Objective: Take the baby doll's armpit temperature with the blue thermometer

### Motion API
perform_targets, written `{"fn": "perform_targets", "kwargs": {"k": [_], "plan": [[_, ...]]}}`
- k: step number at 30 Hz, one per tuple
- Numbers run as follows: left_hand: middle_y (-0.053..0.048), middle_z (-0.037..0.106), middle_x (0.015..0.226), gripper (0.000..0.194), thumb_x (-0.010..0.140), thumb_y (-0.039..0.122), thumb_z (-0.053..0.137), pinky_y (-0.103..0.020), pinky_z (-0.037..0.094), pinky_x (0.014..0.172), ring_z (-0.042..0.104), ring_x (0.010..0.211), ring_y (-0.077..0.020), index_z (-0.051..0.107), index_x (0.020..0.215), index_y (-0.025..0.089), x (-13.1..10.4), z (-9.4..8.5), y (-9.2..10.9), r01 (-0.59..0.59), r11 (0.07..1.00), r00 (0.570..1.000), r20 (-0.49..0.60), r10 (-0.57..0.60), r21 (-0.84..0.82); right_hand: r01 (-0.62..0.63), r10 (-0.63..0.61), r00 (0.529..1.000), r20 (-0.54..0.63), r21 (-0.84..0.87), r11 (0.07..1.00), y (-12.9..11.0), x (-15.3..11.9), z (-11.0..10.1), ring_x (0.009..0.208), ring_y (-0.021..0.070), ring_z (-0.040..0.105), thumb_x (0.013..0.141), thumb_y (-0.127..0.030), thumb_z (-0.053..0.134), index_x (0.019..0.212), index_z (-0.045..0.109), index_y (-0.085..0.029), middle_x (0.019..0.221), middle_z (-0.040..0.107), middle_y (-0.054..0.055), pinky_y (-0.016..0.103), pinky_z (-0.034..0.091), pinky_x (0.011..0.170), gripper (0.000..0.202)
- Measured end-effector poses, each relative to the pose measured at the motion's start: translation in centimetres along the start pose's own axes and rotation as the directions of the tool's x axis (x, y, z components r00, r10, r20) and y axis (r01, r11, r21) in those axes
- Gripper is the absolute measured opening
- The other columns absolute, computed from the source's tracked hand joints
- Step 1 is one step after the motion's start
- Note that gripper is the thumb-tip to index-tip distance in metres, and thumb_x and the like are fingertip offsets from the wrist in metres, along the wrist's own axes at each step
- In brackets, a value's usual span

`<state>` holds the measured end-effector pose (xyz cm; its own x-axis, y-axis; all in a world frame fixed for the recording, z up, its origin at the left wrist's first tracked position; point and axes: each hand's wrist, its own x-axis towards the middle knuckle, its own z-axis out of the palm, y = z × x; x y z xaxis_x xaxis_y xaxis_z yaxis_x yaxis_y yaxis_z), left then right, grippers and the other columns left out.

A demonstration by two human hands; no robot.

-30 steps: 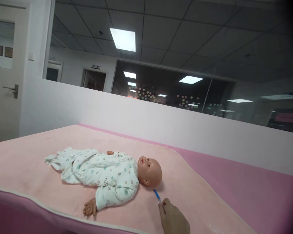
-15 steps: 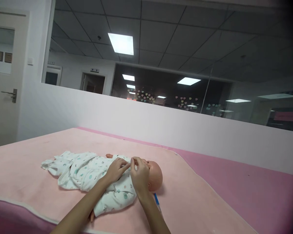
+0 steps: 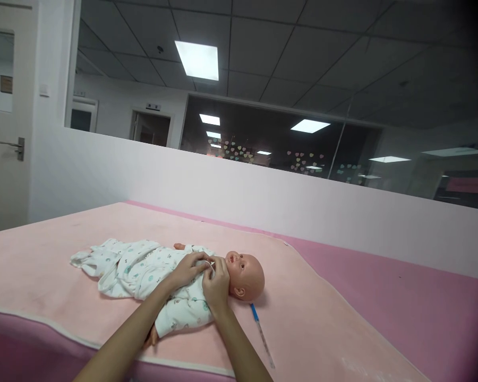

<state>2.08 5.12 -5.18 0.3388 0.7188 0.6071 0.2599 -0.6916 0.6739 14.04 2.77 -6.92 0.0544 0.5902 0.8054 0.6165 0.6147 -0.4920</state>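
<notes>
A baby doll [image 3: 245, 275] in white patterned sleepwear [image 3: 143, 268] lies on its back on a pale pink blanket [image 3: 83, 223], head to the right. My left hand [image 3: 188, 269] and my right hand [image 3: 216, 285] both rest on the doll's upper chest near the collar, fingers pinching the cloth of the garment there. A thin thermometer with a blue end [image 3: 262, 334] lies on the blanket just right of my right forearm, below the doll's head.
The blanket covers a darker pink mattress [image 3: 402, 313]. A low white partition wall [image 3: 287, 212] runs behind it, with glass above. A white door with a handle [image 3: 18, 147] stands at far left.
One second ago my right hand was at the thermometer by the blanket's near edge. Both hands then came onto the doll's chest, and since have slid slightly down toward the collar.
</notes>
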Motion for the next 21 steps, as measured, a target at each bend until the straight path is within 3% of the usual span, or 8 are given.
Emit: {"fn": "perform_targets", "kwargs": {"k": [8,15,21], "plan": [[-0.004,0.066,0.088,0.024,0.081,0.028,0.047,-0.028,0.043,0.080,0.058,0.087,-0.0183,0.064,0.092,0.016,0.2,0.1,0.1,0.045,0.991,0.999,0.026,-0.042,-0.125,0.016,-0.016,1.000,0.001,-0.007,1.000,0.2,-0.1,0.3,0.085,0.0175,0.049,0.073,-0.005,0.037,0.090,0.052,-0.016,0.088,0.054,0.006,0.031,0.041,0.080,0.025],[-0.005,0.067,0.100,0.027,0.073,0.024,0.057,-0.031,0.040,0.091,0.057,0.097,-0.0209,0.068,0.097,0.019,0.0,-0.2,-0.1,0.055,0.998,0.998,0.015,-0.055,-0.023,0.010,-0.009,0.998,-0.062,0.013,1.000,1.2,0.0,0.7,0.081,0.0163,0.051,0.079,-0.010,0.035,0.089,0.053,-0.017,0.085,0.056,0.006,0.030,0.043,0.074,0.022],[-0.005,0.068,0.098,0.026,0.074,0.024,0.057,-0.030,0.042,0.090,0.059,0.095,-0.0203,0.069,0.097,0.019,0.0,-0.1,-0.1,0.035,0.999,0.999,0.010,-0.035,-0.021,0.039,-0.034,0.995,-0.094,0.050,0.998,1.0,-0.1,0.6,0.081,0.0157,0.051,0.078,-0.007,0.035,0.088,0.053,-0.017,0.085,0.055,0.005,0.029,0.043,0.075,0.023]]}}
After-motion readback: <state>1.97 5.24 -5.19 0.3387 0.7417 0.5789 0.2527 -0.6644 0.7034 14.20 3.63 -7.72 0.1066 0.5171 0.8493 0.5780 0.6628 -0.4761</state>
